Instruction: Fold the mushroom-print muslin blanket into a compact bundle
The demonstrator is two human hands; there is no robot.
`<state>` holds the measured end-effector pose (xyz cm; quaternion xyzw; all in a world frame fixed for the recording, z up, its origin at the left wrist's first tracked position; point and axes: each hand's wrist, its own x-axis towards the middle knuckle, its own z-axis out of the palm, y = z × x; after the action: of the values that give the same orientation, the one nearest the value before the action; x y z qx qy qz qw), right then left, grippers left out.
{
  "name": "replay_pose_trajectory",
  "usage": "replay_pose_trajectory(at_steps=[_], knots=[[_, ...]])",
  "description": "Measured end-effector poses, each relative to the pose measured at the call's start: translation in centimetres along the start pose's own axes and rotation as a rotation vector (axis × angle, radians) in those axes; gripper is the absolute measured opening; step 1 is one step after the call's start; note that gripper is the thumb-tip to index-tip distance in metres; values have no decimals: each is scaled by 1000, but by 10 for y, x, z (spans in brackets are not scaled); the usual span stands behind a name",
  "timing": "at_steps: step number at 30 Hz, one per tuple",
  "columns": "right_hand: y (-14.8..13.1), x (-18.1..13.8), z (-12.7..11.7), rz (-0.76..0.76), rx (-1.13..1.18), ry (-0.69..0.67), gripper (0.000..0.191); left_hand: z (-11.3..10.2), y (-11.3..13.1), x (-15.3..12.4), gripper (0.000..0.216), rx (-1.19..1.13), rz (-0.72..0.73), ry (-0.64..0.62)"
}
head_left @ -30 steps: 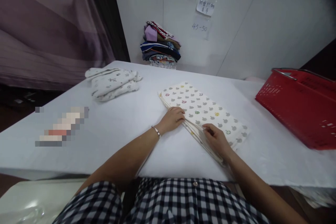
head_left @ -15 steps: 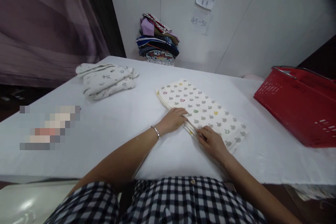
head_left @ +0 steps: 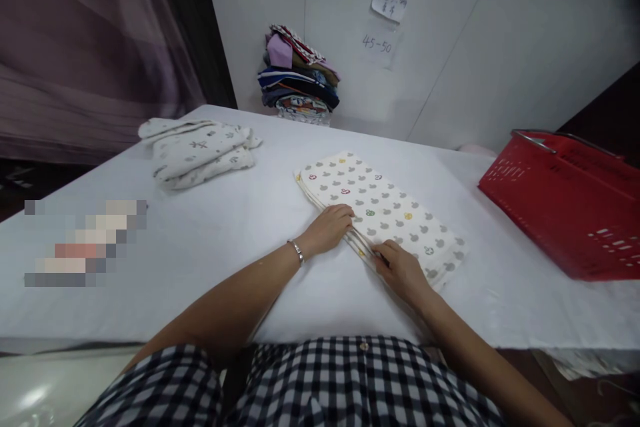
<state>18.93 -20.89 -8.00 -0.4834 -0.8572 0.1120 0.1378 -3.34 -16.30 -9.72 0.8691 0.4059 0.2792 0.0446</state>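
A folded white cloth [head_left: 385, 203], printed with grey apple-like shapes and a few coloured ones, lies at a slant in front of me. My left hand [head_left: 330, 228] is at the middle of its near edge, fingers bent over the top layer and gripping the edge. Further right along that edge, my right hand [head_left: 397, 267] pinches the layers between thumb and fingers. Between my hands the layers part slightly and show a narrow gap. The thumb tips are partly hidden.
A crumpled, leaf-printed cloth [head_left: 200, 152] lies back left on the white-covered table [head_left: 210, 240]. On the right stands a red basket [head_left: 565, 207] with metal handles. Folded clothes [head_left: 300, 73] are stacked by the wall. A blurred-out item [head_left: 90, 243] sits left.
The view has shifted slightly, so everything sits a little further left. Both hands stay at the cloth's near edge, and the gap between its layers shows a bit more.
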Motion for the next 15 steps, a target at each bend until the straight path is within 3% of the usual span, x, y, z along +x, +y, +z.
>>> replay_pose_trajectory(at_steps=[15], knots=[[1, 0, 2, -37, 46, -5, 22, -1, -8, -8, 22, -94, 64, -100]])
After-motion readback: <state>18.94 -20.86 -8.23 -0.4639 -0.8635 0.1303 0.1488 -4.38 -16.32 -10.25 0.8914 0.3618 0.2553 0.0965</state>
